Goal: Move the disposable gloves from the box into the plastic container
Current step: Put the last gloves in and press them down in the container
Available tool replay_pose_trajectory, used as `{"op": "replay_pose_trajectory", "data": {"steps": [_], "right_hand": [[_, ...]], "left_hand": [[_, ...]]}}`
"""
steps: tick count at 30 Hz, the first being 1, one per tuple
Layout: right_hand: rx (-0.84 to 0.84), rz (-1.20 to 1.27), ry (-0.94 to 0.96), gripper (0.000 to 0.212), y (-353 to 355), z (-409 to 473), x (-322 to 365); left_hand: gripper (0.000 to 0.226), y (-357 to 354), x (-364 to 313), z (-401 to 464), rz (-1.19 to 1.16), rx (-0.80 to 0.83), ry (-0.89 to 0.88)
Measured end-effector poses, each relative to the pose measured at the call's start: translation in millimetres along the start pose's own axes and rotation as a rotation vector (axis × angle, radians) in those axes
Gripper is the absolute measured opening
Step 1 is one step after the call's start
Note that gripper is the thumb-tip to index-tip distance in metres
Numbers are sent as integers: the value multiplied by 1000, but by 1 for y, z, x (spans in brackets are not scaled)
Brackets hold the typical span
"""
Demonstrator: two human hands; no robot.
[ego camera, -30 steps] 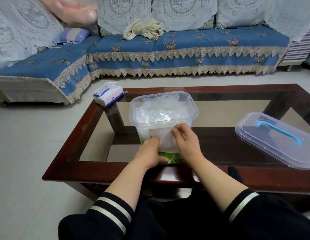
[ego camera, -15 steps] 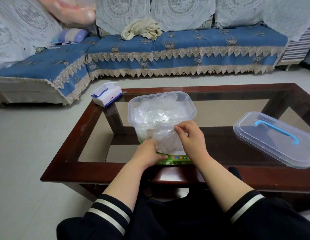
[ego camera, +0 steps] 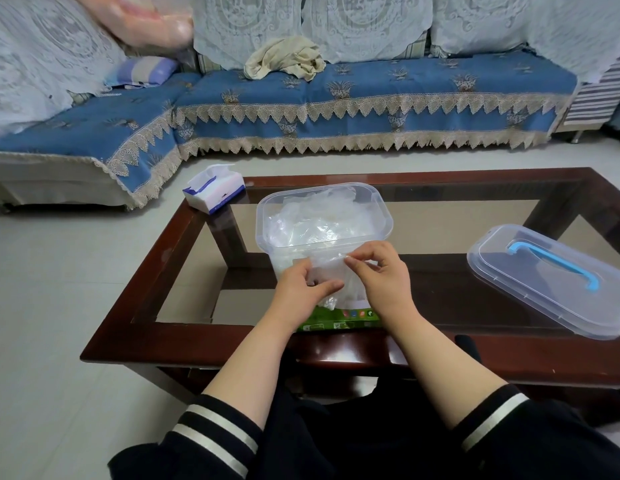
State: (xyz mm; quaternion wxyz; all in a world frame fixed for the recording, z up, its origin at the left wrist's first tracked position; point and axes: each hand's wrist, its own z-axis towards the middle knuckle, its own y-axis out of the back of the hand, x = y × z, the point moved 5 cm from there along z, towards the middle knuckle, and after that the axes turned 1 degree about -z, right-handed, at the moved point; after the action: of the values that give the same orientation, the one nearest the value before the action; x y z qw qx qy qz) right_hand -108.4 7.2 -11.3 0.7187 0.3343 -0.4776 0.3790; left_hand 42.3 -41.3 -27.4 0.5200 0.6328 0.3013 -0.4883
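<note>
While your left hand (ego camera: 303, 292) and right hand (ego camera: 378, 277) pinch thin clear disposable gloves (ego camera: 331, 278) above the green cardboard box (ego camera: 339, 318), the clear plastic container (ego camera: 324, 220) just beyond already looks well filled; some remain.

Both hands raised — left (ego camera: 303, 292), right (ego camera: 381, 278) — fingers pinching.

No legible text anywhere
</note>
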Motion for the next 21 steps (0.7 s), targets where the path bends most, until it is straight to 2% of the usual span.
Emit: {"op": "replay_pose_trajectory", "data": {"steps": [3,6,9,12,16,18,21], "right_hand": [[-35,-38,-21,20,3,1,-1],[-41,-127,-18,14,5,2,-3],[-76,-143,-7,19,7,2,-1],[-162,-55,-9,24,13,0,4],[-318,64,34,22,26,-3,12],[-354,80,75,23,29,-3,16],[-318,61,133,24,27,2,24]], "left_hand": [[27,0,-5,-1,-16,4,-24],[40,2,-4,0,-62,-3,-1],[36,3,-10,-4,-120,-20,-3],[45,6,-8,-4,-112,-54,30],[40,16,6,0,219,-172,84],[29,21,-3,-4,373,-287,-29],[24,34,-37,-21,349,-640,-459]]}}
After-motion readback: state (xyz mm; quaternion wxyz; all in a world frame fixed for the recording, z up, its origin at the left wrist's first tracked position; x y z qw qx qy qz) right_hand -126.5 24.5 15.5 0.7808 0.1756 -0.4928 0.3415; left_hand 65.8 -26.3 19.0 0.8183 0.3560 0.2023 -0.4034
